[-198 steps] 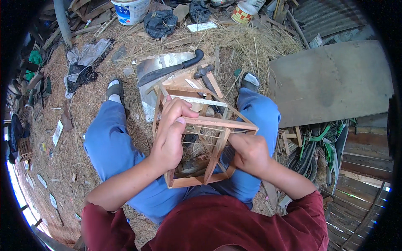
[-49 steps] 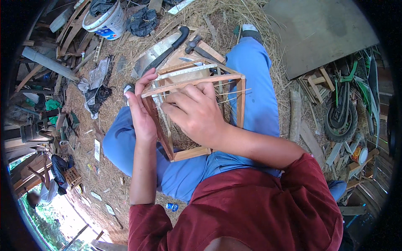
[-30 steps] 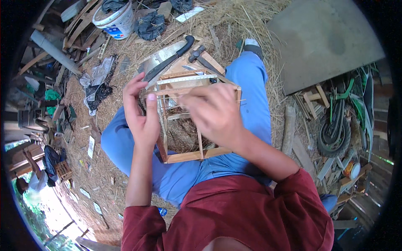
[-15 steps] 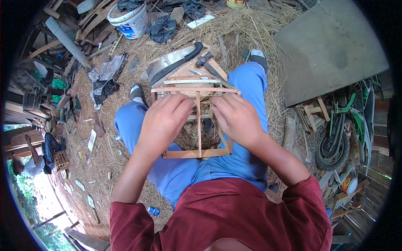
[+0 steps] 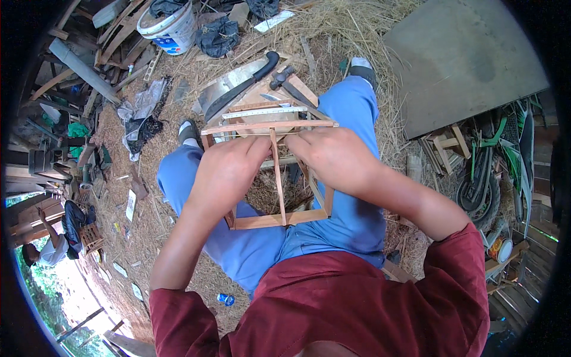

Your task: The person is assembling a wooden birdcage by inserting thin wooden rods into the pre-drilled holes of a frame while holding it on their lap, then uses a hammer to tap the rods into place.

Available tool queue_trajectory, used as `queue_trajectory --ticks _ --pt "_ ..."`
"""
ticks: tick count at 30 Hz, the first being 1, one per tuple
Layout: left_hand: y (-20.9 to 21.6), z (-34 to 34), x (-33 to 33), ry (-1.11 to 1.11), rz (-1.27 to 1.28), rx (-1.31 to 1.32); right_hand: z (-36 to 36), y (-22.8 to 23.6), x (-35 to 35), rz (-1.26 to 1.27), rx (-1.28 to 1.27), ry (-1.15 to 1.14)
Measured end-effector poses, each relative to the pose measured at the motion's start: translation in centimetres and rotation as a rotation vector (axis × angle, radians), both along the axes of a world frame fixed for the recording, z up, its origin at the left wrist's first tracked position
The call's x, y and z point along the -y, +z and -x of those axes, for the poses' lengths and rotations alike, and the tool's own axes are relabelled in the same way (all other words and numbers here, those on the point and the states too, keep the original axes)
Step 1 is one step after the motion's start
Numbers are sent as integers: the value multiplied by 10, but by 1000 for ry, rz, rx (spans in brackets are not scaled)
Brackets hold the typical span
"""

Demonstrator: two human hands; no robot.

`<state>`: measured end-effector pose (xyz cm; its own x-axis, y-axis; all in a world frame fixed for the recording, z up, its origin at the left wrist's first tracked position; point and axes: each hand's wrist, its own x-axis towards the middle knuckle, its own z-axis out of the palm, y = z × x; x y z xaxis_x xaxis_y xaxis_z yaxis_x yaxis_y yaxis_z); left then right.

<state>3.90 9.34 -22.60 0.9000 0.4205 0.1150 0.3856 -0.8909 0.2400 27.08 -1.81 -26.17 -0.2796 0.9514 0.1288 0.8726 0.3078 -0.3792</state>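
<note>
A slim wooden frame (image 5: 257, 222), shaped like an open box with a middle bar (image 5: 278, 181), rests across my lap between my thighs. My left hand (image 5: 227, 169) is closed beside the bar's upper part, fingertips pinched just below the far rail (image 5: 250, 127). My right hand (image 5: 334, 156) mirrors it on the bar's other side, fingers curled together. The fingertips nearly meet at the bar; whatever they pinch is too small or hidden to make out. Beyond the far rail lies a white measuring strip (image 5: 262, 112).
Past the frame lie a black-handled machete (image 5: 238, 94), a hammer (image 5: 289, 83) and a flat metal sheet (image 5: 220, 83). A white bucket (image 5: 169, 33) stands far left, a grey board (image 5: 464, 65) far right. A motorbike (image 5: 480, 184) is at right; another person (image 5: 50, 250) sits at far left.
Both hands have drawn closer to the middle bar, with fingers more tightly curled. My right elbow has swung outward to the right. The view has shifted slightly.
</note>
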Motion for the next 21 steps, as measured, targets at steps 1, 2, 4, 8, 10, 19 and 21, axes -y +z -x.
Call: queue_trajectory --ticks 1,2,4,8,10,19,21 --pt "1 0 -4 -34 15 -11 -2 4 -1 7 0 1" --pt "1 0 -7 -67 30 -24 -4 9 -3 6 25 36" --pt "0 2 -12 -69 50 -28 -8 6 -8 12 48 75" --pt "0 2 -19 -98 91 -52 -14 -1 -10 -180 -77 131" --pt "5 -1 -20 -104 93 -96 -14 4 -10 -154 -96 142" --pt "3 -3 -28 -185 -6 -114 0 26 -15 -180 101 71" --pt "4 -4 -28 -185 5 -108 5 31 -12 -60 224 61"
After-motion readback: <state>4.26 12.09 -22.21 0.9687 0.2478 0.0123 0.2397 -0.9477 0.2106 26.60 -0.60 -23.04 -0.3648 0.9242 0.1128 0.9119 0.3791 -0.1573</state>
